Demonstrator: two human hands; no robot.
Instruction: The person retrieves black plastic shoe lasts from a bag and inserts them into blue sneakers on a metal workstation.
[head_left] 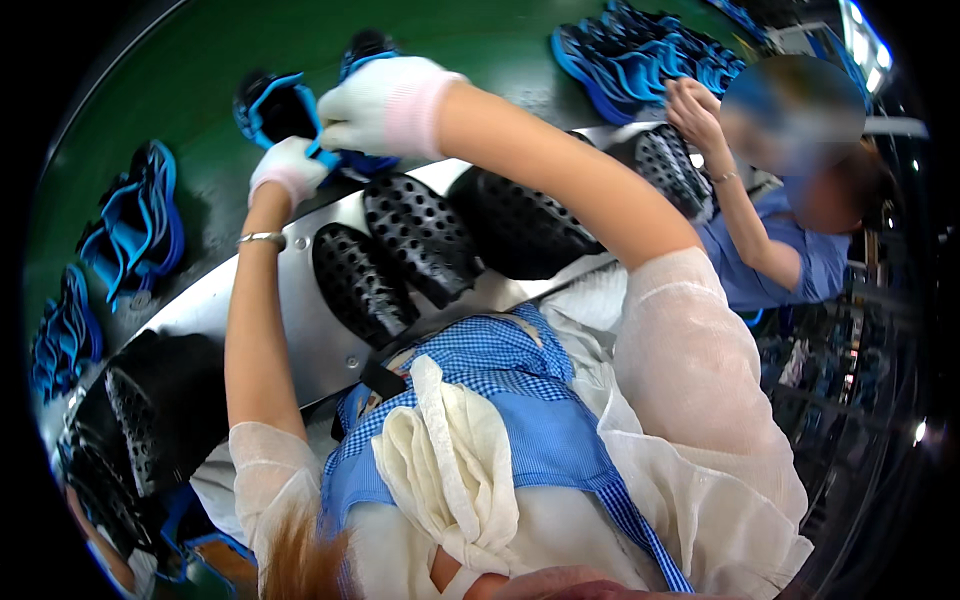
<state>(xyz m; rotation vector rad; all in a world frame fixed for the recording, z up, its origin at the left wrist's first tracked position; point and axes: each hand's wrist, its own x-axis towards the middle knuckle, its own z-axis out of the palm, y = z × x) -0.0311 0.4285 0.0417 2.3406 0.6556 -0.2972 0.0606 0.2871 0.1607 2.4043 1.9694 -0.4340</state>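
Note:
My left hand (290,168), in a white glove, is closed on the blue edge of a blue-and-black shoe (368,163) at the near edge of the green belt. My right hand (385,106), also gloved, curls its fingers over the same shoe from above. Its fingertips are partly hidden, and the hand covers much of the shoe. Just left of them another blue-and-black shoe (275,110) lies on the belt. Behind my right hand the top of one more shoe (367,48) shows.
Across the far side runs the green belt (460,30), with shoes (130,225) at left and a row of them (640,60) at right. Black perforated pieces (420,235) rest on the metal ledge (290,290) before me. A co-worker's hand (695,110) is at right.

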